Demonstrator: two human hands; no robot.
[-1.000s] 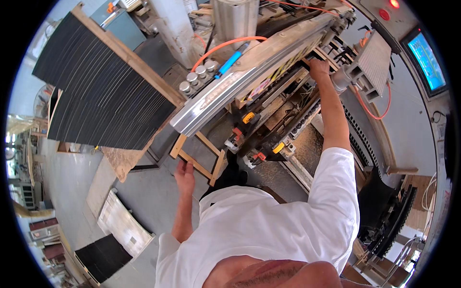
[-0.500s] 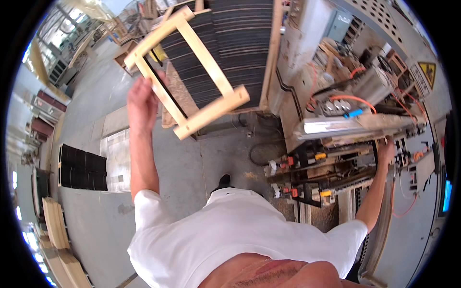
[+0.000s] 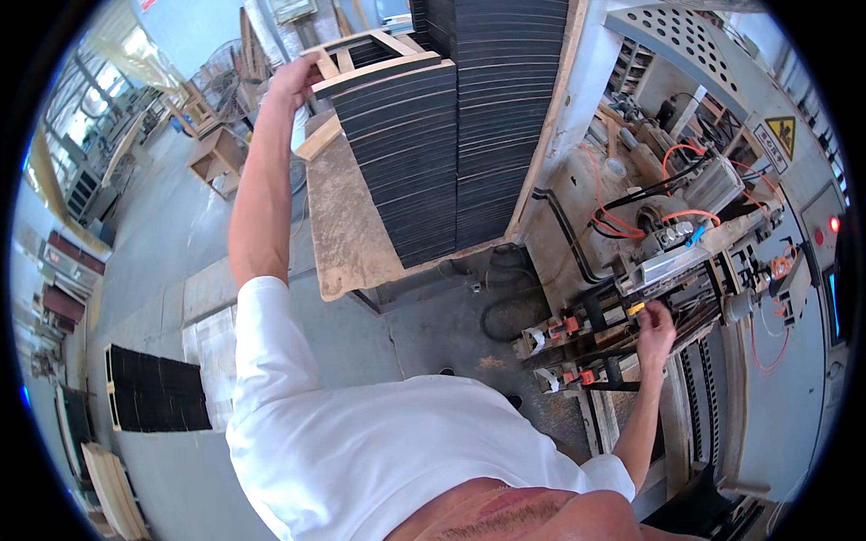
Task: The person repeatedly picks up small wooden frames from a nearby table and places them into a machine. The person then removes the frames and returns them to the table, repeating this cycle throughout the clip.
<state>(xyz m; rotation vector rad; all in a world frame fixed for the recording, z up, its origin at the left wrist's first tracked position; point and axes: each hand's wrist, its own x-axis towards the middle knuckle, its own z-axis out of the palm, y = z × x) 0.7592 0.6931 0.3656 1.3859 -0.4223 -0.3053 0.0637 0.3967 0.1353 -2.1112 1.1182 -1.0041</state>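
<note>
At the upper left, my left hand (image 3: 293,79) is closed on the left end of a pale wooden frame (image 3: 334,83), which has crossbars and a dark outer side. The frame lies on top of a tall stack of dark-edged frames (image 3: 401,153). On the right, my right hand (image 3: 657,332) is over a machine's clamp section, fingers curled beside a yellow-tipped part (image 3: 636,308). Whatever those fingers hold, if anything, is hidden.
A worn board table (image 3: 347,243) carries the stacks and a loose wood block (image 3: 319,138). The machine (image 3: 686,261) has orange hoses, metal cylinders and red-tipped clamps. Another dark stack (image 3: 158,388) stands on the floor at left, above pale boards (image 3: 117,487).
My left hand has carried the wooden frame up and away from me, from mid-air onto the stack. My right hand has drawn back leftward and nearer along the machine.
</note>
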